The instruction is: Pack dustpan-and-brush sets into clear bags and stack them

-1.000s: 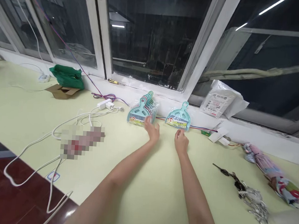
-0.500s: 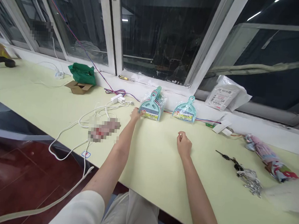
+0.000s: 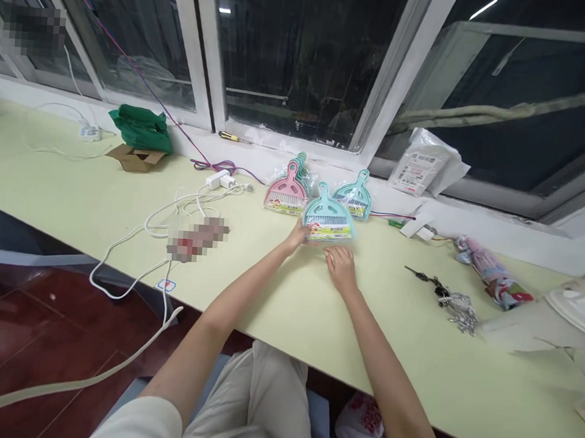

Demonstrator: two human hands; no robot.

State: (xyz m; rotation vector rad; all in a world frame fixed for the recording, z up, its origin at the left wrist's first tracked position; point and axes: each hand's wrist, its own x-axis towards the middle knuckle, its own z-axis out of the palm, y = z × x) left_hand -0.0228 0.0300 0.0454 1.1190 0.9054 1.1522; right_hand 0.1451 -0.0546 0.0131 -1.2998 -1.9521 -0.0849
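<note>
My left hand (image 3: 298,236) is closed on the lower left corner of a teal dustpan and brush set (image 3: 328,220) in clear wrapping with a yellow-green label. The set is upright, handle up. Just below its right side is my right hand (image 3: 340,268), empty, its fingers loosely bent and a little apart from the thumb. Behind and to the left stands a row of wrapped dustpan sets, a pink dustpan set (image 3: 288,191) at its front. Another teal dustpan set (image 3: 357,195) leans by the window wall, partly hidden behind the held one.
White cables (image 3: 154,226) and a blurred-out item (image 3: 198,239) lie on the left of the table (image 3: 286,305). Farther back are a green bag (image 3: 141,128) and a cardboard box (image 3: 136,159). Keys (image 3: 454,304), a folded umbrella (image 3: 494,273) and a white bucket (image 3: 561,311) occupy the right.
My left hand has drawn the front teal set out of the row and to the right, exposing the pink one. My right hand has moved slightly left, and its fingers have loosened. The view has shifted.
</note>
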